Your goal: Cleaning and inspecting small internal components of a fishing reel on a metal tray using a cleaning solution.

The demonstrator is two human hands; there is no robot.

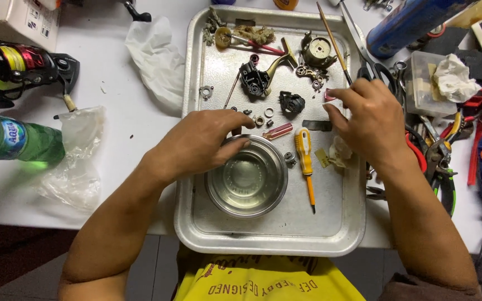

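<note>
Left hand (205,146) rests on the rim of the steel bowl (247,178), fingers loosely curled, gripping nothing. Right hand (366,120) hovers over the tray (330,223) edge, fingertips pinched on a small pink part (329,95). Yellow-handled screwdriver (305,159) lies between both hands, just right of the bowl.

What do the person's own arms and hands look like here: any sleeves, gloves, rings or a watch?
Both arms are bare from the elbows down, with no sleeves in view. The left hand and right hand wear no gloves, and no ring, watch or wristband shows on either. The only clothing visible is a yellow shirt with red printed lettering at the bottom edge of the picture.
</note>
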